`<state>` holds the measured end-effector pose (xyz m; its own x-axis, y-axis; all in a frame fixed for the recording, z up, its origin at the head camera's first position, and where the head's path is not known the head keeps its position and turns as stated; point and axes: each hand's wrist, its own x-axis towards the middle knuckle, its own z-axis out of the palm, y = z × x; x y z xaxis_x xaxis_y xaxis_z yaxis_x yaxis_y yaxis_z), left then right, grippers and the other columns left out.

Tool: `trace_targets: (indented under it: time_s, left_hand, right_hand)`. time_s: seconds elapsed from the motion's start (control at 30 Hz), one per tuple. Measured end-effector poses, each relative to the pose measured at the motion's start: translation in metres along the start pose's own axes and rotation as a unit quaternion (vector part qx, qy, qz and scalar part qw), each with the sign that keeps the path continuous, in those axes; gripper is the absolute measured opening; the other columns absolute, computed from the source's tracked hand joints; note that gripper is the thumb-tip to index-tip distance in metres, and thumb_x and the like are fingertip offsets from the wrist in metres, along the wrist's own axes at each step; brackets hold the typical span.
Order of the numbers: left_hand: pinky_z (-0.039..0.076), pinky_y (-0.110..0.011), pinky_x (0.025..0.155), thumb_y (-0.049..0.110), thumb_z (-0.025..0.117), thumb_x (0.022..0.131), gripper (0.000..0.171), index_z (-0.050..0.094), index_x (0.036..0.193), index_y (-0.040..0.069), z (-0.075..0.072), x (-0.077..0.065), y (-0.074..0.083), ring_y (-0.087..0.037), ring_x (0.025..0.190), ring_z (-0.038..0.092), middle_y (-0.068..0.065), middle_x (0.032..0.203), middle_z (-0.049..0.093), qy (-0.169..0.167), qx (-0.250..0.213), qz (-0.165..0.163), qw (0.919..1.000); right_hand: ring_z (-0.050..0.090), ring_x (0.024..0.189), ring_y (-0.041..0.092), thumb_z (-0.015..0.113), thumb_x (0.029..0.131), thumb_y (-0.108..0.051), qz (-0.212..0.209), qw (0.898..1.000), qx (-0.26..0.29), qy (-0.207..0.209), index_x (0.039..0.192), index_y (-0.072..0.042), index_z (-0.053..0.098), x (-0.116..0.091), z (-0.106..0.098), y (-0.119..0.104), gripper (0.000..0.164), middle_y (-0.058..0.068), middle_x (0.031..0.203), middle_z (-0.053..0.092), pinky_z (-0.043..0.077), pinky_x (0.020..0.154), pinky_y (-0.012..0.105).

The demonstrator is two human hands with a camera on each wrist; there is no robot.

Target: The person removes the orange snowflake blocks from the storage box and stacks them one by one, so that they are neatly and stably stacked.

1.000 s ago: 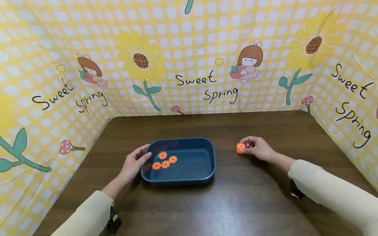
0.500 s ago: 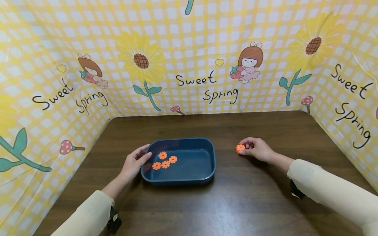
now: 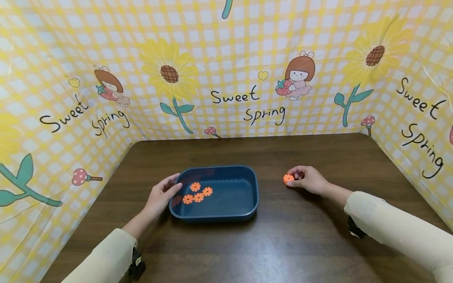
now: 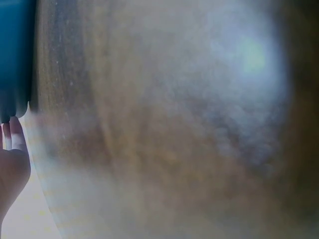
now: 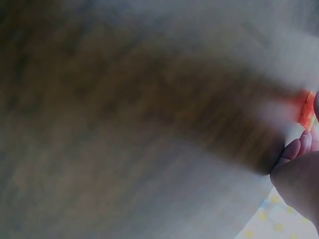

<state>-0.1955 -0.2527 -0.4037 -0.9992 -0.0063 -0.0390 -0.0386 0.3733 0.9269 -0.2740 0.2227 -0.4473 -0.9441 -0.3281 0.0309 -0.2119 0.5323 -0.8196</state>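
Note:
In the head view a dark blue rectangular bin (image 3: 226,216) stands left of centre on the table. My left hand (image 3: 160,196) holds its left end, the thumb over the rim and the other fingers along the outside wall. Several orange flower-shaped notched discs (image 3: 195,186) lie flat on the bin's floor toward the left. To the right of the bin, my right hand (image 3: 308,180) pinches an orange flower-shaped disc (image 3: 288,179) between thumb and fingers, low over the table. The right wrist view catches the orange edge (image 5: 306,108) of what it holds at the right margin.
The brown wooden table (image 3: 269,251) reflects a bright glare near its front. A yellow checked cloth (image 3: 226,70) printed with flowers and lettering hangs along the back and both sides. Both forearms wear cream sleeves (image 3: 396,232), with a black strap (image 3: 136,265) at the left wrist.
The right hand and its orange disc have shifted very slightly down in the head view. The left hand, the bin and the discs in it stay where they were.

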Motion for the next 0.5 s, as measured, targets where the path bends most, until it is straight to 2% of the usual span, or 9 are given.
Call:
trace_targets:
  time_s: [0.5]
  left_hand:
    - [0.045,-0.017,0.081,0.024,0.061,0.098,0.052,0.047,0.143,0.002,-0.0001,0.0017,-0.0044,-0.024,0.112,0.05,-0.022,0.13,0.053,0.001,-0.005,0.004,1.0]
  right_hand:
    - [0.046,0.077,0.02,0.079,0.082,-0.012,0.012,1.0,0.022,-0.004,0.115,0.004,0.064,0.0008,-0.0016,-0.0008,0.04,0.008,0.087,0.053,0.041,0.062,0.025]
